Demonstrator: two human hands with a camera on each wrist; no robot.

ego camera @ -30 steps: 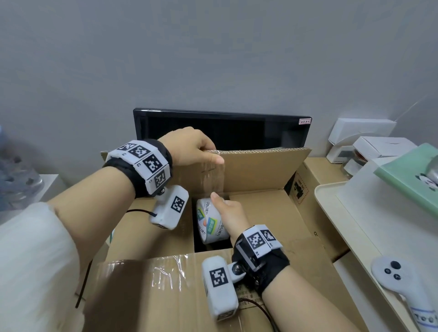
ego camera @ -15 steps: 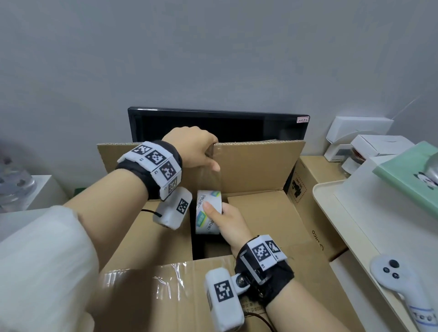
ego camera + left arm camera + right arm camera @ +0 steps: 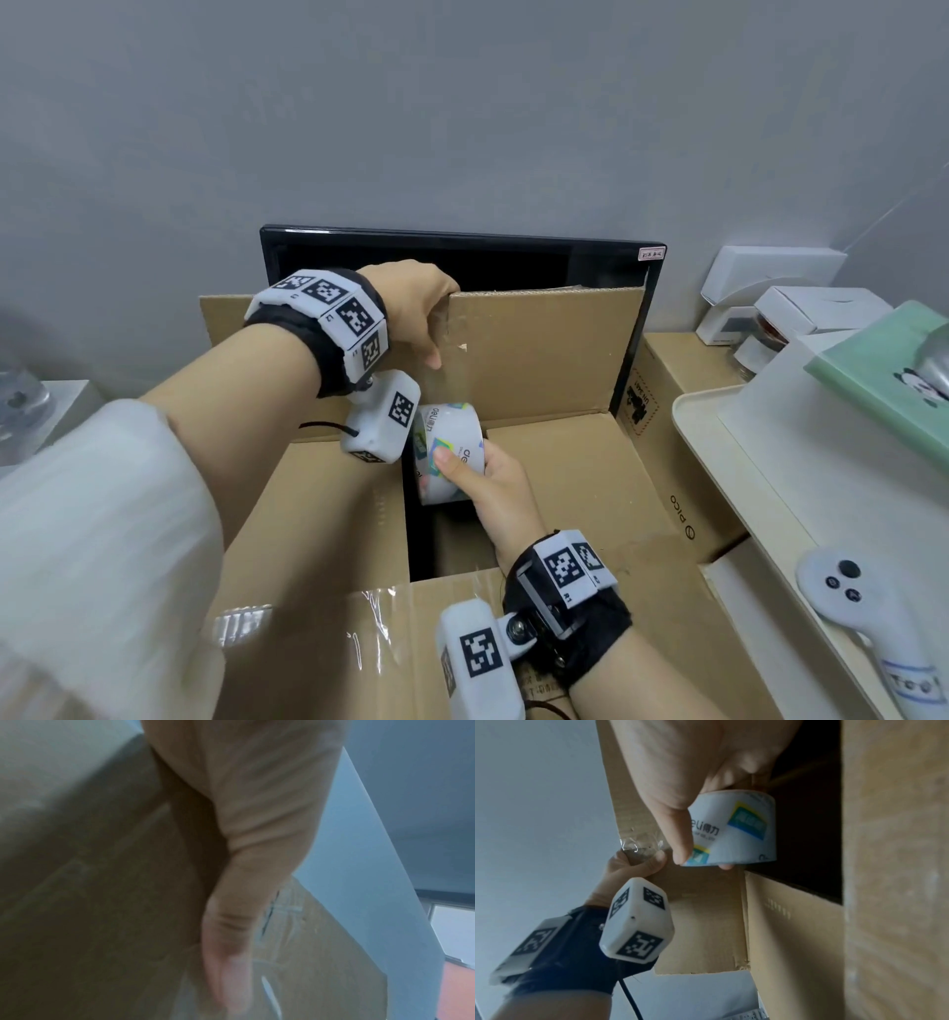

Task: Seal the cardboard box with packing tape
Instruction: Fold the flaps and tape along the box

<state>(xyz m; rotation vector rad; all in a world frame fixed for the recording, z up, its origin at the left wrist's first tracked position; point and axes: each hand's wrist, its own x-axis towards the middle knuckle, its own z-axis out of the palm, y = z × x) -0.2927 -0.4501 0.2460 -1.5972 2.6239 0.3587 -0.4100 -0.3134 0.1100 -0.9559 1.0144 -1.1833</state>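
Left hand [image 3: 411, 308] gripping upright rear flap [image 3: 544, 349] of cardboard box [image 3: 580, 493]; right hand [image 3: 488, 478] clutching tape roll [image 3: 452, 447] over open gap.

Brown cardboard box [image 3: 554, 360], white tape roll [image 3: 452, 452]

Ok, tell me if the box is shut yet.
Not shut. The far flap stands upright, gripped by the left hand; a dark gap shows between the side flaps. The right hand holds the tape roll.

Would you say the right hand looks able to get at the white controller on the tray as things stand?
Probably not at once: the right hand grips the tape roll over the open box. The controller lies uncovered on the tray, so nothing else blocks it.
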